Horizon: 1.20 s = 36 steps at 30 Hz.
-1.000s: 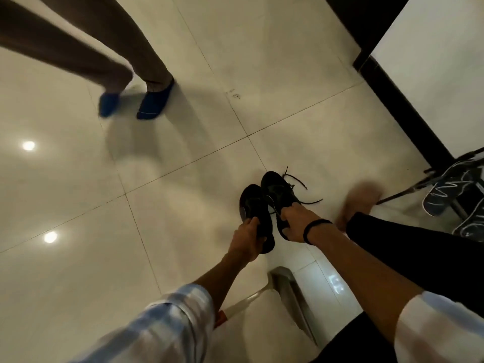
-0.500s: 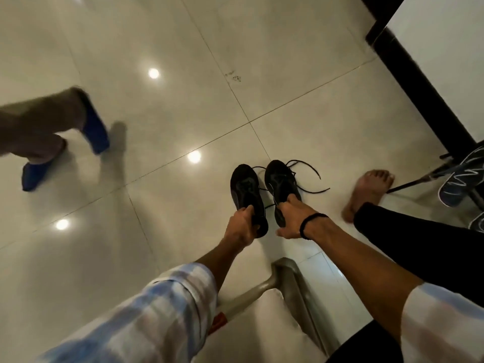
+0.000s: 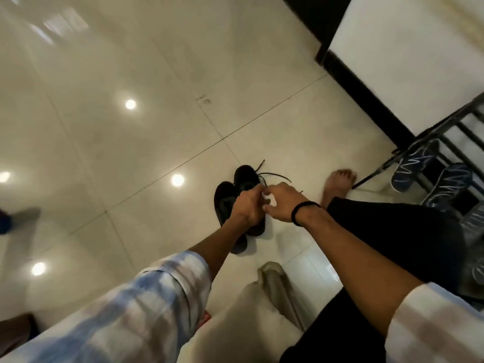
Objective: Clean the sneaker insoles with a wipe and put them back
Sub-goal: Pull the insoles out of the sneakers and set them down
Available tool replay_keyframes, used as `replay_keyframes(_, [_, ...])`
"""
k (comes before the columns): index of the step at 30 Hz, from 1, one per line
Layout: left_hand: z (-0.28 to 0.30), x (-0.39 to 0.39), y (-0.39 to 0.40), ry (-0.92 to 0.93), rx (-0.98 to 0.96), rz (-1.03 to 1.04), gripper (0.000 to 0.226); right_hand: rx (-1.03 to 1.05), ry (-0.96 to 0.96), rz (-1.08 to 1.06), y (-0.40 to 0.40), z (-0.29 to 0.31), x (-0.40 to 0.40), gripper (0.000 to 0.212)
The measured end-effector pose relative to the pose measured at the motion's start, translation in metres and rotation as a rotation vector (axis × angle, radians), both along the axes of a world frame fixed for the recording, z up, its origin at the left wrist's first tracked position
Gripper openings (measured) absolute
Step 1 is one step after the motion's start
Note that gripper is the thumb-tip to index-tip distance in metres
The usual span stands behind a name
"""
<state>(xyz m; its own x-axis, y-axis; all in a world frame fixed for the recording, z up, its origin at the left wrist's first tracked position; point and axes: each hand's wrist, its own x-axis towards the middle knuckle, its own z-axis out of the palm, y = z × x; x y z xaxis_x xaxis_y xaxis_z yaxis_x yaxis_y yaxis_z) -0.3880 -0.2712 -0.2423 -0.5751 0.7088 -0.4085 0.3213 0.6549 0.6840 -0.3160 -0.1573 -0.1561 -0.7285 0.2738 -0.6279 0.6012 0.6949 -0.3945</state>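
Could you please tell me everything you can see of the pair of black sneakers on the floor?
The black sneakers are dark, matte, seemingly fabric low-tops, lying side by side on the glossy tiled floor, toes pointing away from the person. Loose black laces trail from the right one. The left hand and right hand meet above them, hiding their openings; whether either hand has a grip on a shoe or lace cannot be told. No insoles show.

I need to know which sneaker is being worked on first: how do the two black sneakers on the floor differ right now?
The right sneaker sits farther from the person, toe ahead; the left sneaker sits nearer. Loose laces trail from the right sneaker; none show on the left sneaker. The left hand and right hand meet over the right sneaker, while the left sneaker is only crossed by the forearm. Both are black, side by side.
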Motion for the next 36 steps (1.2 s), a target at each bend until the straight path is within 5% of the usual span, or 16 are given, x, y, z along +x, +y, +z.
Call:
replay_keyframes(10, [0.146, 0.073, 0.16, 0.138, 0.496, -0.26, 0.027, 0.293, 0.602, -0.555, 0.089, 0.123, 0.129, 0.029])
replay_keyframes(17, [0.198, 0.194, 0.246, 0.183, 0.458, -0.647, 0.025, 0.373, 0.597, -0.93, 0.144, 0.148, 0.273, 0.021])
replay_keyframes(25, [0.142, 0.305, 0.312, 0.051, 0.209, -0.797, 0.018, 0.216, 0.518, -1.327, 0.18, 0.074, 0.399, 0.009])
replay_keyframes(28, [0.093, 0.337, 0.332, -0.04, 0.065, -0.73, 0.005, 0.104, 0.468, -1.521, 0.196, 0.017, 0.437, 0.008])
replay_keyframes(36, [-0.019, 0.398, 0.384, -0.438, -0.346, -0.279, 0.03, -0.209, 0.39, -2.168, 0.25, -0.113, 0.505, 0.008])
